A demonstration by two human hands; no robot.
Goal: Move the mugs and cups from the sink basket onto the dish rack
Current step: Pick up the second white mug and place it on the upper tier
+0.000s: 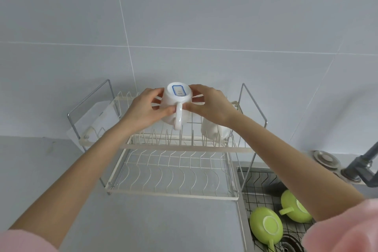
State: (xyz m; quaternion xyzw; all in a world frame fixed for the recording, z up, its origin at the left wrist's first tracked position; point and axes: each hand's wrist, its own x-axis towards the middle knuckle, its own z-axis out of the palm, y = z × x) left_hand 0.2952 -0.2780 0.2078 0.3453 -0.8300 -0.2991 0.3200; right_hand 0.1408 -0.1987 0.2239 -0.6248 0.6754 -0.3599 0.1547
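Note:
A white mug (176, 101) is held upside down above the upper tier of the dish rack (185, 147), its base with a blue-edged label facing me and its handle pointing toward me. My left hand (144, 109) grips its left side and my right hand (212, 105) its right side. Another white cup (210, 130) rests inverted on the upper tier, partly hidden by my right wrist. Two green cups (266, 225) (295, 206) lie upside down in the sink basket (255, 182) at the lower right.
The rack's lower tier (176, 172) of white wires holds nothing. A dark faucet (364, 168) and a round metal cap (325, 158) stand right of the sink. A grey counter (143, 221) spreads in front, with a tiled wall behind.

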